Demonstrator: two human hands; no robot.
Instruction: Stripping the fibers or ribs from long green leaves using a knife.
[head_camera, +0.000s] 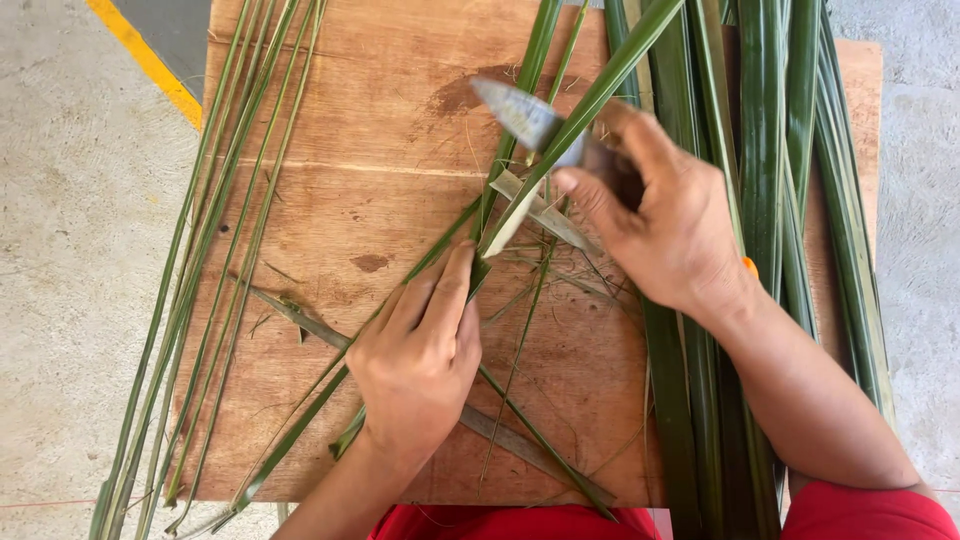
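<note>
Pretty bright, even daylight here, soft rather than harsh, so colours look natural. Shadows are faint: just a thin dark edge under the left hand and under the right hand on the wooden tabletop. No real glare, only a dull sheen on the knife blade. The blade looks a bit smeared, likely motion blur. Everything else is sharp, including the green leaf strips. Edges barely bend, and the concrete floor looks slightly washed out.

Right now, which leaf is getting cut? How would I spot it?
Find the wooden board. At its middle, the left hand pins one long green leaf slanting to the top right. Unlike the leaves stacked along either side, the knife in the right hand touches it.
</note>
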